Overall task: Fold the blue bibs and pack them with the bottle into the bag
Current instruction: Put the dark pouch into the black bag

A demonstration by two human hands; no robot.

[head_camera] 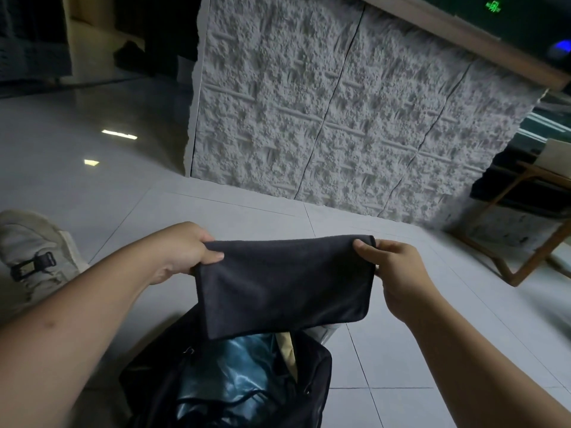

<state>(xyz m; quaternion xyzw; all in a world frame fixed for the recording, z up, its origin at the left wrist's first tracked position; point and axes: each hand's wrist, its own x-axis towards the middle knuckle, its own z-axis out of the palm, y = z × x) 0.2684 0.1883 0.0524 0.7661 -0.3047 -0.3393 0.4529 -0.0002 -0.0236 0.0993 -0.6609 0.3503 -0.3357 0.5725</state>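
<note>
Pale floor tiles (386, 350) below; folded dark bib (284, 282) stretched between left grip (185, 251) and right grip (398, 270), both pinching top corners, hanging just above open black bag (315, 366).

A lobby-like interior: glossy tiled floor (92, 156), textured stone-faced counter (324, 118), green exit sign (494, 7).

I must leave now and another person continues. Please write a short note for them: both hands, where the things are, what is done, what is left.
Left hand and right hand each pinch a top corner of the folded dark bib, held in the air above the open bag.
The bag stands on the floor, with shiny teal material showing inside.
Bottle: not in view.
Done: this bib looks folded.
Left: lower it into the bag; other bibs and the bottle cannot be confirmed.
</note>
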